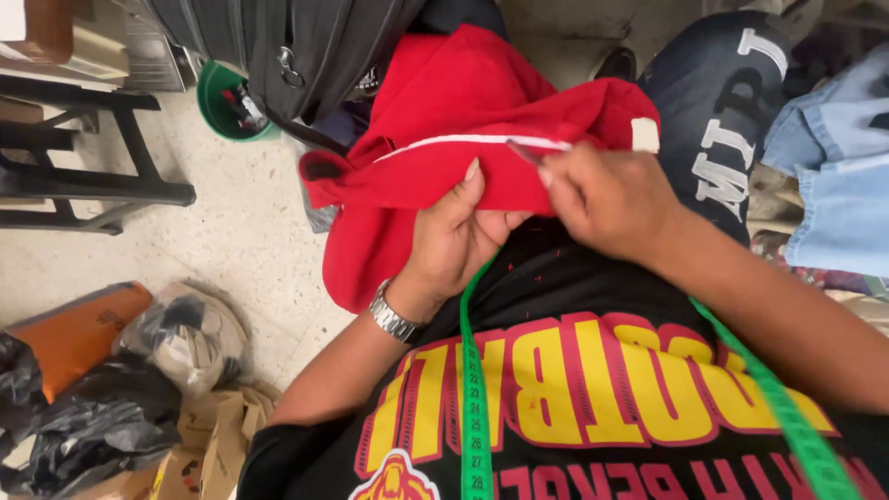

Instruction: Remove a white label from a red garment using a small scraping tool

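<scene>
A red garment [435, 130] with a thin white stripe along a seam lies bunched over my lap. My left hand [458, 236], a metal watch on its wrist, grips the red cloth from below, thumb up on the fabric. My right hand [602, 199] pinches a small slim tool [532, 150] at the white seam; its tip is blurred. A green measuring tape [475, 407] hangs round my neck, down over my black printed shirt.
A black backpack [287, 46] and a green bucket [222, 102] stand on the speckled floor ahead. A dark metal frame [83, 176] is at left. Plastic bags and an orange bag [74, 333] lie lower left. Denim clothes [833, 167] are piled at right.
</scene>
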